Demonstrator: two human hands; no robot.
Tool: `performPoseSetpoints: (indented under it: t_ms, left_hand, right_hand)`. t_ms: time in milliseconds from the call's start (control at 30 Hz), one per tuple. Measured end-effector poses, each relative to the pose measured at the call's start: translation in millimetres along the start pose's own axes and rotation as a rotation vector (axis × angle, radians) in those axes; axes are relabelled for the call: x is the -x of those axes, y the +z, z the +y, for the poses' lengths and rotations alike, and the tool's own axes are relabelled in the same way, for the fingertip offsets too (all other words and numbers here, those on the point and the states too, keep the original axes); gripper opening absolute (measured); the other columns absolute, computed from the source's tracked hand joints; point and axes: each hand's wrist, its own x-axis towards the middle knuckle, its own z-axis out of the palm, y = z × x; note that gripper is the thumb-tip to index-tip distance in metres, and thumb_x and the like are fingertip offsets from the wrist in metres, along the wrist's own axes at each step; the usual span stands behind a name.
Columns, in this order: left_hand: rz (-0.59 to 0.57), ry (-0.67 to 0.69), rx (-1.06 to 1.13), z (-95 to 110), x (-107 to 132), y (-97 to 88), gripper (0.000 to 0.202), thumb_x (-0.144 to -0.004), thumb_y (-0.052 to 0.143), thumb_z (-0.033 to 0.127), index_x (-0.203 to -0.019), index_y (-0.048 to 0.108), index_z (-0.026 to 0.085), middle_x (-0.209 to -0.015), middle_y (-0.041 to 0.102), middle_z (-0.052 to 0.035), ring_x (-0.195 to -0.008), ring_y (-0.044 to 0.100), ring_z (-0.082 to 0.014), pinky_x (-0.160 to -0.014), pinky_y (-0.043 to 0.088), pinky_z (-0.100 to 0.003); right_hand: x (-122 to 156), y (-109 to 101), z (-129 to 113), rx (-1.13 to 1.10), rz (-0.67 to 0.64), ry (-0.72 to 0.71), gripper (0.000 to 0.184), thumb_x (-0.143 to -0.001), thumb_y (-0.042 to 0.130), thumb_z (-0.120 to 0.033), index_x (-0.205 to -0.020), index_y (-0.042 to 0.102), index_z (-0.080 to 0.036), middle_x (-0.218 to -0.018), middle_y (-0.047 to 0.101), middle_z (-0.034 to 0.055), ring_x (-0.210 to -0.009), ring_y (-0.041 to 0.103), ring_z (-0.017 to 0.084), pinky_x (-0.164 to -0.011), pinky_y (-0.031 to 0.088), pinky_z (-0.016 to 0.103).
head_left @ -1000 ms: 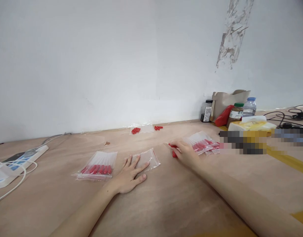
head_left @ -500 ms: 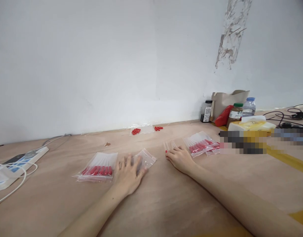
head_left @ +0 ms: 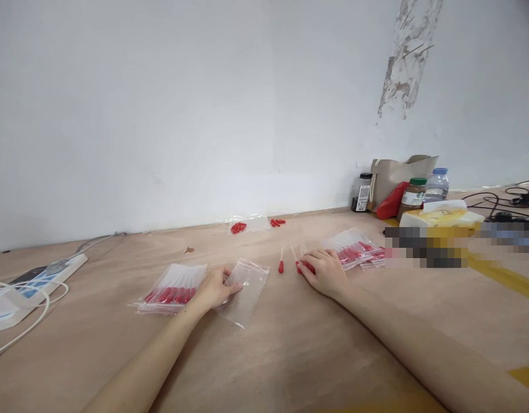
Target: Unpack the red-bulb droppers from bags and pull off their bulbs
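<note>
Flat on the table lies a clear zip bag, and my left hand pinches its left edge between thumb and fingers. Left of that hand, a stack of zip bags holds droppers with red bulbs and clear tubes. My right hand is curled over several red-bulbed droppers, whose bulbs show partly under the fingers. One dropper lies by itself just left of them. Beyond the right hand are more filled bags of droppers.
Near the wall lie a small bag of red bulbs and loose red bulbs. At right stand a grey bag, a green-lidded jar, a bottle and a tissue pack. A power strip with white cables lies at left.
My left hand has gone from lying spread over the zip bag to pinching its edge, and the bag has turned. My right hand shifted right, uncovering droppers on its left.
</note>
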Motion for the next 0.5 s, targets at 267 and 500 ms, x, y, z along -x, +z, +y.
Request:
performPoseSetpoints:
  t_ms: [267,500]
  left_hand:
    - [0.091,0.005,0.049,-8.8,-8.7,-14.9,0.024,-0.072,0.049,0.04,-0.066,0.053,0.018,-0.06,0.06,0.0015,-0.056,0.055,-0.0132,-0.049,0.035,-0.02]
    - [0.293,-0.269,-0.135,-55.7,-12.3,-79.9,0.022,-0.071,0.048,0.039,-0.069,0.054,0.018,-0.066,0.063,-0.0042,-0.061,0.058,-0.0209,-0.054,0.038,-0.026]
  right_hand:
    - [-14.9,-0.9,-20.9,-0.057,-0.117,-0.213,0.018,-0.08,0.049,-0.025,-0.093,0.062,-0.024,-0.102,0.059,0.0051,-0.097,0.048,0.02,-0.091,0.023,0.04]
    - [-13.2,11.4,-47.0,-0.156,-0.055,-0.177,0.015,-0.079,0.05,-0.024,-0.087,0.063,-0.022,-0.093,0.059,0.005,-0.091,0.049,0.019,-0.087,0.027,0.039]
